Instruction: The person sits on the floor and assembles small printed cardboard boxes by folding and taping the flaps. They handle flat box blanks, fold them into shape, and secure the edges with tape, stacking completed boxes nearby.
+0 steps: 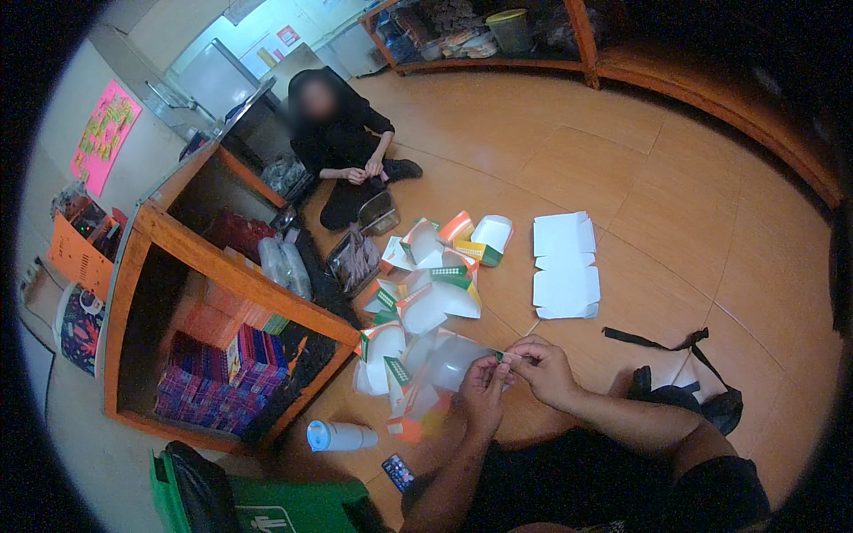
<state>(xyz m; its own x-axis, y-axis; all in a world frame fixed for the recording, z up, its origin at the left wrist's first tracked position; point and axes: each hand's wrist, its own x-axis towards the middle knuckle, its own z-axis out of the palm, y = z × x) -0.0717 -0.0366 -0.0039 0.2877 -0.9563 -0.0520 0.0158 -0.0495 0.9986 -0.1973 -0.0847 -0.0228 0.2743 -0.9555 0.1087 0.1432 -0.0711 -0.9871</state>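
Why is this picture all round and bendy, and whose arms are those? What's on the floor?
There's no robot here, just a person. The one picture comes from a camera on their head, looking down through a very wide lens, which bends straight lines. The arms are that person's own. Their left hand and right hand meet, pinching a small green piece; fingers hide too much to tell what it is.

On the floor is a messy heap of white, orange and green paper boxes, with a flat white card apart from it. A bottle and phone are nearby. Another person sits beyond the heap.
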